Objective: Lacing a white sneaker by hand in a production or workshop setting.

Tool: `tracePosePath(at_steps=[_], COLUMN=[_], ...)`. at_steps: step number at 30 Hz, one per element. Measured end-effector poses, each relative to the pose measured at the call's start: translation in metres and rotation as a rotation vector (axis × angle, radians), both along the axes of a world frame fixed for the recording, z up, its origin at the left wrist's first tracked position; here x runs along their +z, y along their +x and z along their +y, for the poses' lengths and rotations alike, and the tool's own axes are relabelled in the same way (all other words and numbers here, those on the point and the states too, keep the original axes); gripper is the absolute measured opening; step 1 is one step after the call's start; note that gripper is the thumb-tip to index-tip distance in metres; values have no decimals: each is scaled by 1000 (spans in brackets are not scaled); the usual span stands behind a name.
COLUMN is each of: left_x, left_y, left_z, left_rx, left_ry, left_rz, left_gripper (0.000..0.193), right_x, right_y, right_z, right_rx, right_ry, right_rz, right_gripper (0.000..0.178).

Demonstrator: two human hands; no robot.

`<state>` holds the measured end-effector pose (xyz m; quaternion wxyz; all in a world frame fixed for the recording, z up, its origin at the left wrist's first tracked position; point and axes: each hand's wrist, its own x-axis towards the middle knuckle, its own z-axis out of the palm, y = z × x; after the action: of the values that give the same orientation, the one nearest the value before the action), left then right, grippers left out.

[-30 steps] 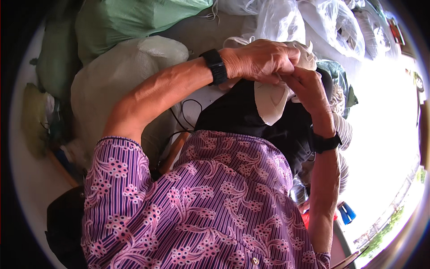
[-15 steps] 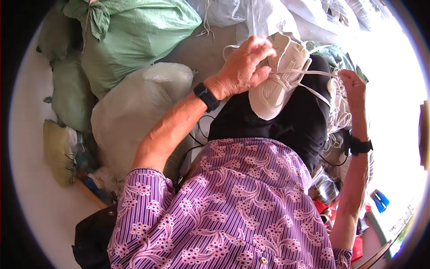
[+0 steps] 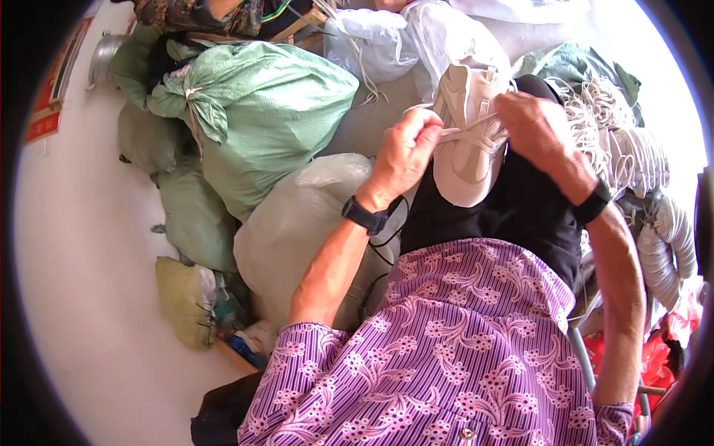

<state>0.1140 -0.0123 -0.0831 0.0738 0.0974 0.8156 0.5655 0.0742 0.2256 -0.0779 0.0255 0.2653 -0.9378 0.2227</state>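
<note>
A beige sneaker [image 3: 462,177] with mesh panels rests on my lap, its toe toward me. My left hand [image 3: 405,156], at the shoe's left side, pinches a cream shoelace [image 3: 450,134] between thumb and fingers. On the other side, my right hand [image 3: 541,134] is closed at the upper lacing, where a strand runs from the shoe into its fingers. The back of that hand hides most of its fingertips. Laces cross over the front of the shoe between both hands.
Tied green sacks [image 3: 275,111] and a whitish plastic bag [image 3: 305,230] stand at the left. Clear plastic bags [image 3: 454,37] lie beyond the shoe. Bundled white laces [image 3: 606,108] and a row of stacked pale shoes [image 3: 641,160] sit at the right, near red plastic [image 3: 654,364].
My right hand has come in from the far right to the shoe. My left hand, apart from the laces before, now pinches one beside the shoe. The whole view has shifted.
</note>
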Motion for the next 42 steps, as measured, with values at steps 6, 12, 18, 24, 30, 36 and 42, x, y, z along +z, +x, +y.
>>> tracePosePath(at_steps=[6, 12, 18, 24, 30, 36, 42], left_x=[36, 30, 28, 11, 6, 23, 22], left_y=[-4, -4, -4, 6, 8, 5, -7], left_z=[-45, -74, -57, -58, -33, 0, 5], left_rx=[197, 319, 496, 519, 75, -3, 234], left_ry=[688, 1053, 989, 566, -493, -39, 807], left_rz=[-379, -368, -362, -235, 261, -58, -375], left_gripper=[15, 12, 17, 12, 7, 17, 31], right_x=[-37, 3, -1, -8, -21, -10, -18], right_y=[-4, 16, 18, 12, 6, 18, 23], right_z=[200, 104, -7, -9, 101, 120, 95], right_rx=[-489, -347, -89, -58, -354, -341, -388], right_ry=[-62, -211, -57, 62, -17, -167, -69], right_rz=[-100, -235, -156, -69, 11, -13, -135], right_gripper=[11, 33, 12, 7, 5, 10, 10])
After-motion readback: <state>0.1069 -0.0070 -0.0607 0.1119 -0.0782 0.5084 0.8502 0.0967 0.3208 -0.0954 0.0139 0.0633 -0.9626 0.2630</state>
